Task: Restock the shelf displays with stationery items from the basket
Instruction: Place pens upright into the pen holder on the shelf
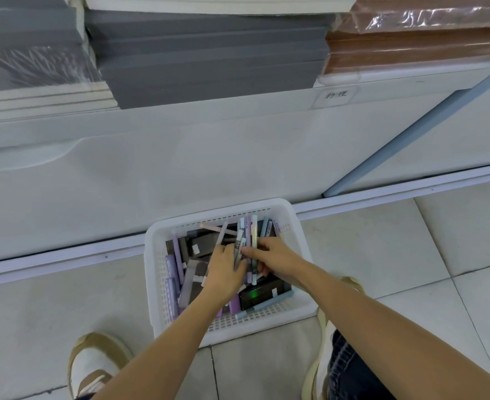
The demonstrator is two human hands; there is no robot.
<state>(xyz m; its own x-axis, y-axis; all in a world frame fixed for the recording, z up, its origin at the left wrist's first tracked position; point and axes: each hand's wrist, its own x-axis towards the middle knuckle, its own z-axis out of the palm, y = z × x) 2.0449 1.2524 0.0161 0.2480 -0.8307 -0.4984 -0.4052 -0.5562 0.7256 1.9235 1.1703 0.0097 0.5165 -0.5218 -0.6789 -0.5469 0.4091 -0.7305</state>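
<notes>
**Both hands down in the stationery basket**

You are crouched over a white plastic basket (156, 238) standing on the tiled floor (382, 255) at lower centre of the frame, its far rim close against the foot of the white shelf unit (180, 168).

Your left hand (226, 274) reaches in from the lower left, with the fingers curled round a small bundle of grey pens (238, 249) that stick out above the knuckles. Your right hand (277, 254) comes in from the lower right and meets it at the middle of the basket. Its thumb lies against the bundle and its fingers bend round a mint pen (254, 232) that runs under the palm.

Around the hands the basket holds loose stock: purple pens (178, 255) along its left wall, dark boxes (204, 243) in the middle, one dark box with a green glint (254, 295) below your right wrist, and a light blue pen (269, 304) lying slantwise at the near right.

Across the top of the frame the shelf carries stacks of grey paper (209, 53) and, at upper right, a brown stack in clear wrap (411, 44). A handwritten label (336, 95) sits on the shelf edge between them.

A blue-grey bar (411, 134) slants down the right side. Your tan and white shoe (93, 362) shows at lower left, and a knee in dark jeans (350, 370) at lower right.
</notes>
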